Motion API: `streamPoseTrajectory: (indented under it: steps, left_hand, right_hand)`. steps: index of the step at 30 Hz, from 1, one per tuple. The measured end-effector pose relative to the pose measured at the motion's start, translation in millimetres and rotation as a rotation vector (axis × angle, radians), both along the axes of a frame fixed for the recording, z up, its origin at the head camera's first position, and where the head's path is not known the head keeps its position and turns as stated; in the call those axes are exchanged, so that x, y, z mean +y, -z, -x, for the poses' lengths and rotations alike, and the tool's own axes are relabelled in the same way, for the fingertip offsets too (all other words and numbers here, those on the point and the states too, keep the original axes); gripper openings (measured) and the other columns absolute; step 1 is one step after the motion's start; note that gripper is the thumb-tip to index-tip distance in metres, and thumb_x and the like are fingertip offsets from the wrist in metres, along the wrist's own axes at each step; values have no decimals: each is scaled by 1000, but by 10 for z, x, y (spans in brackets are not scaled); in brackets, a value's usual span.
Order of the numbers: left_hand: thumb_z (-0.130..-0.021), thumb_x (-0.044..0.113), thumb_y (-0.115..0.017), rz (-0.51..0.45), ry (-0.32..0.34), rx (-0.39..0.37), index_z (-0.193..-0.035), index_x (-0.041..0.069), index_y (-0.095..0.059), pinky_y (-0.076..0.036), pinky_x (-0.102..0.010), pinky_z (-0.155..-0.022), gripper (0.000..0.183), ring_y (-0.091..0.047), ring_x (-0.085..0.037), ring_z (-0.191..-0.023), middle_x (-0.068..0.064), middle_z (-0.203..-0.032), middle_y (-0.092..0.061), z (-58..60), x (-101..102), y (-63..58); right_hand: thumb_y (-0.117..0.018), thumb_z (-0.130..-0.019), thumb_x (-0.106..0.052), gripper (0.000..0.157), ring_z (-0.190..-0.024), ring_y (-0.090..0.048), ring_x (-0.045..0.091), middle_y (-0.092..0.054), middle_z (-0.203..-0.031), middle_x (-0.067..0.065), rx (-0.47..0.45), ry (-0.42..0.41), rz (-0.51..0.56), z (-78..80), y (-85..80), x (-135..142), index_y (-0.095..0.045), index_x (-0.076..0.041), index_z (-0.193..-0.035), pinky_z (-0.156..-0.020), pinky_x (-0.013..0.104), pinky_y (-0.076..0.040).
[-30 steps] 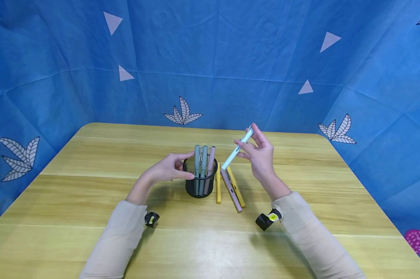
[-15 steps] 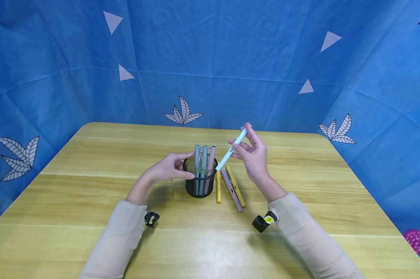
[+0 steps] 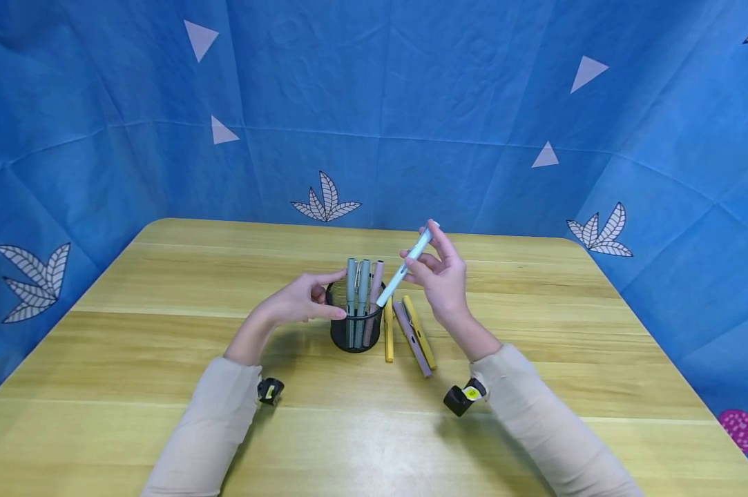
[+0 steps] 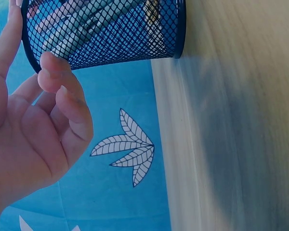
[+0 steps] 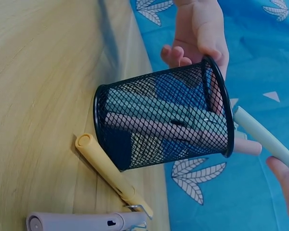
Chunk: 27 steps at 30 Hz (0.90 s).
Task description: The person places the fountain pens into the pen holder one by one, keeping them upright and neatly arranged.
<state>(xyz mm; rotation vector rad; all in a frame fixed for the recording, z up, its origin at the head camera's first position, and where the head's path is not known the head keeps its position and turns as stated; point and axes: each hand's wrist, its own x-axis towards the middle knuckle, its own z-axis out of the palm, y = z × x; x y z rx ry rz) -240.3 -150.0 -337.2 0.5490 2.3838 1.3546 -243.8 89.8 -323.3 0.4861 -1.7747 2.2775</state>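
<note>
My left grip (image 3: 302, 299) is not wide; it holds the black wire-mesh pen cup (image 3: 339, 335) by its top ring. My thumb is on the near side of the ring and my pointer finger is on the far side, so I think this is to stop the cup from tipping or sliding on the tabletop (image 3: 349, 435). The cup stands upright, just right of that grip.

Inside, next to my left thumb, two gray-green capped pens (image 3: 364, 283) stand almost straight. A lilac capped pen (image 3: 377, 277) is beside them and leans a bit toward my right grip (image 3: 442, 279), likely because the cup has room to spare.

Between my two grips, a yellow pen (image 3: 389, 336) lies just beside the cup. Next come a flat lilac pen (image 3: 412, 339) and a second yellow pen (image 3: 420, 332), side by side, nearer to me than my right grip. I think their clips help stop them from rolling away.

My right grip is a small pinch on a pale blue pen (image 3: 394, 284), near its top half. The pen slants, its low end by the ring; I cannot tell if they touch. Holding it high seems to keep my fingers clear of the ring.
</note>
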Motion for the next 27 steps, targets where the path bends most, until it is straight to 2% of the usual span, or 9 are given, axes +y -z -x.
streamPoseTrajectory:
  steps: [13,27]
  left_hand:
    - [-80,14,-71,1,17,11,-144,10,-28,-29,-22,-48,78,-32,-13,-52,0,-58,-37,7,-16,9]
    - [-80,14,-71,2,8,0,-144,10,-28,-29,-22,-48,77,-32,-13,-52,1,-58,-36,2,-7,2]
  right_hand:
    - [-53,-82,18,64,-88,-63,13,-42,-136,15,74,-10,-68,-1,57,-86,-34,0,-140,-65,27,-53]
    - [-56,-80,17,54,-86,-59,12,-47,-132,17,177,53,-261,-19,102,-147,-45,5,-132,-67,25,-53]
